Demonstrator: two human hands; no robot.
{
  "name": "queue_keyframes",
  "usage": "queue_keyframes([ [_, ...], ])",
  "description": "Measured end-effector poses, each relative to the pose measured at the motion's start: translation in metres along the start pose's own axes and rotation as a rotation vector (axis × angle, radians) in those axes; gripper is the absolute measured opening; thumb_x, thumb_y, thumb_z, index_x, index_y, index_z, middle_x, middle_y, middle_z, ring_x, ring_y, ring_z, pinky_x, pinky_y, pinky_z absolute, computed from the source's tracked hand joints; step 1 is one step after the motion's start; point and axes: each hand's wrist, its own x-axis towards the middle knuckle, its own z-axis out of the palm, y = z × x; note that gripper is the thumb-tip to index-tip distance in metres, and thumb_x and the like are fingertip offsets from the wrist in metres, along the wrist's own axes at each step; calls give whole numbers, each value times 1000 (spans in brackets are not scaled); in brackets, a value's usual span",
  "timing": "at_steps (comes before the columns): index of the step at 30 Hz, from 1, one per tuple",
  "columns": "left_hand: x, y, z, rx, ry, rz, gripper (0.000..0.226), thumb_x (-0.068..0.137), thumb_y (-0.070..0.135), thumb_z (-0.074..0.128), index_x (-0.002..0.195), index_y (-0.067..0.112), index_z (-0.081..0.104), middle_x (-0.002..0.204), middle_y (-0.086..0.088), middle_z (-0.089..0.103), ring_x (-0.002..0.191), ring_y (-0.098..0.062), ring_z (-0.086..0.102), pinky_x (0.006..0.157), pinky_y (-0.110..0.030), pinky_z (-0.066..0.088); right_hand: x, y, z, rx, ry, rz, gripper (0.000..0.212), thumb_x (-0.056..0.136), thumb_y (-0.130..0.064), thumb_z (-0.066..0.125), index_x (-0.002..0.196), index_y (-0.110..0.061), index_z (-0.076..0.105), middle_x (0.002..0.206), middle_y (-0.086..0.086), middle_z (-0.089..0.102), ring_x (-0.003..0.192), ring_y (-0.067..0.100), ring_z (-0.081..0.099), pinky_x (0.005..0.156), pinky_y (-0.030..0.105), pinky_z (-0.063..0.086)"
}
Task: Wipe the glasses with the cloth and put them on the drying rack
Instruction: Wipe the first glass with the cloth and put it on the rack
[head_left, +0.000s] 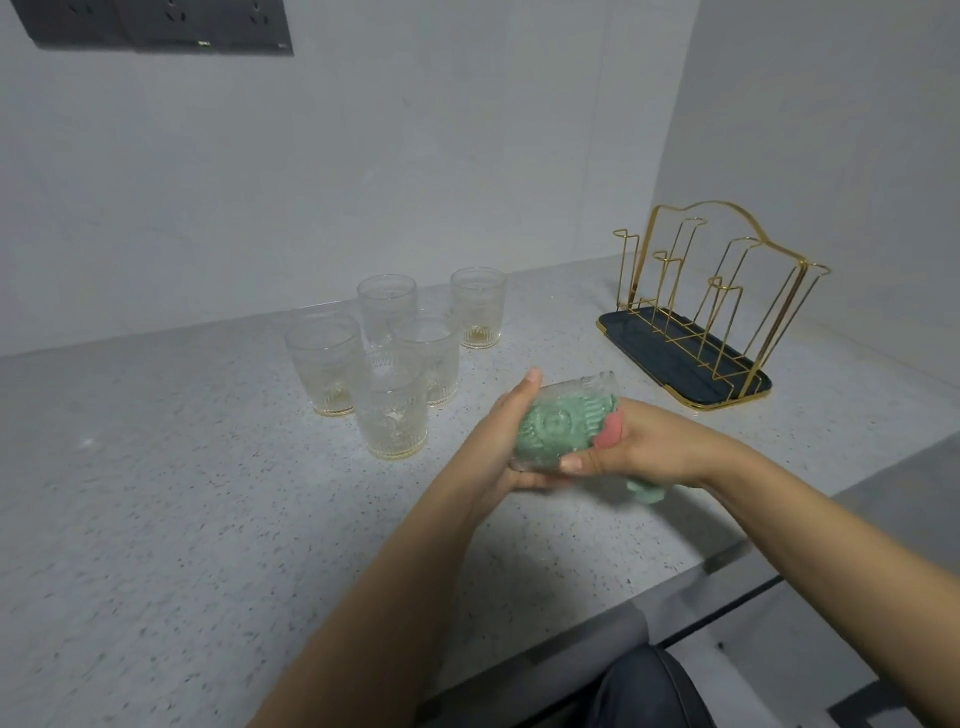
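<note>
The person holds 1 glass (558, 423) on its side, above the surface (182, 493). The left hand (498, 441) is curled around its bottom end. The right hand (639, 447) has its fingers closed on the green cloth (647, 492), stuffed inside the glass. The glass's open end points right, toward the gold drying rack (701, 306), which stands empty. The right hand is nearer the rack. 5 more glasses (392, 374) wait on the left.

Glasses (387, 358) left of drying rack (701, 312)
</note>
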Motion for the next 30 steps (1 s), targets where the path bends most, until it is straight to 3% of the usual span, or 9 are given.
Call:
queue_keyframes([
  [4,2,-9,9,116,50,299,16,94,40,57,108,33,55,107,-2,66,87,-16,69,76,-30,58,-4,-4,-6,561,128,-16,20,77,-7,66,97,-5,65,81,6,73,77,12,69,69,19,55],
  [8,5,1,10,-65,54,122,41,85,49,61,107,14,61,99,-7,71,89,-24,70,81,-40,57,-1,-2,-1,31,17,-9,42,77,-23,63,118,-13,59,116,6,66,105,15,63,94,27,50],
  [12,-1,7,3,-103,-4,-147,43,93,52,55,107,14,68,95,-9,76,89,-26,73,75,-42,60,2,5,1,-418,-68,-4,38,82,-36,62,118,-24,60,115,-7,66,106,8,60,99,32,46],
  [16,3,-5,6,-168,-33,129,43,88,48,60,126,29,53,132,-13,58,109,-32,67,84,-51,58,-1,-6,-8,195,47,-3,30,78,-10,64,108,-13,63,101,1,72,94,15,67,83,21,54],
  [19,8,-9,10,-136,17,232,38,85,43,63,118,28,54,127,-20,60,102,-40,69,82,-61,56,1,-11,-8,492,78,5,29,74,-9,58,102,-5,62,82,2,72,76,12,69,65,17,54],
  [23,7,5,4,-158,28,36,52,95,45,55,126,4,58,115,-21,70,105,-35,69,89,-50,57,4,-9,5,-259,13,-94,31,87,-28,60,117,-20,59,110,-8,64,98,3,61,88,14,46],
  [25,2,8,1,-63,9,-81,54,96,51,51,123,6,62,109,-16,73,98,-29,71,77,-41,61,5,-3,6,-477,-22,-103,33,89,-28,58,121,-23,56,112,-16,60,101,0,57,94,13,41],
  [28,1,-1,-1,-29,-17,19,55,90,58,54,129,18,57,120,-12,68,104,-26,70,79,-43,60,0,-13,2,-213,21,-40,17,86,-31,61,98,-22,69,97,-1,71,90,15,66,89,31,51],
  [30,5,-9,1,-28,0,158,43,81,54,68,118,34,58,126,-11,62,109,-28,67,93,-49,54,-1,-19,-3,111,110,-11,38,90,-19,55,56,-20,72,56,-1,66,58,12,64,71,27,53],
])
